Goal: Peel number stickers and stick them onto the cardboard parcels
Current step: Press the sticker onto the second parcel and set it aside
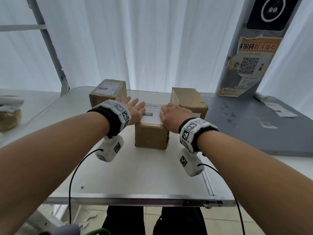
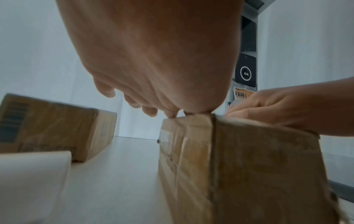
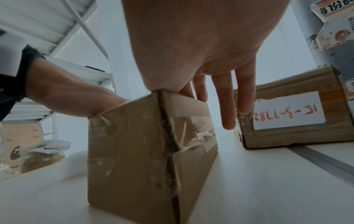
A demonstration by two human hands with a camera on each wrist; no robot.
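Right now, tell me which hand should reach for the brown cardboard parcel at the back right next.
Right. The right hand lies flat on the near parcel's white label, directly beside the back-right brown cardboard parcel; the left hand rests on the label's far side.

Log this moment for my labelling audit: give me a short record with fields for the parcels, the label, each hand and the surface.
parcels: three cardboard; middle parcel nearest, left parcel and right parcel farther back
label: white label lies on top of the middle parcel, printed with a barcode
left hand: left hand flat, fingers straight, on the label's left side
right hand: right hand flat, pressing the label's right edge
surface: white table
right parcel sticker: handwritten red number sticker on its side
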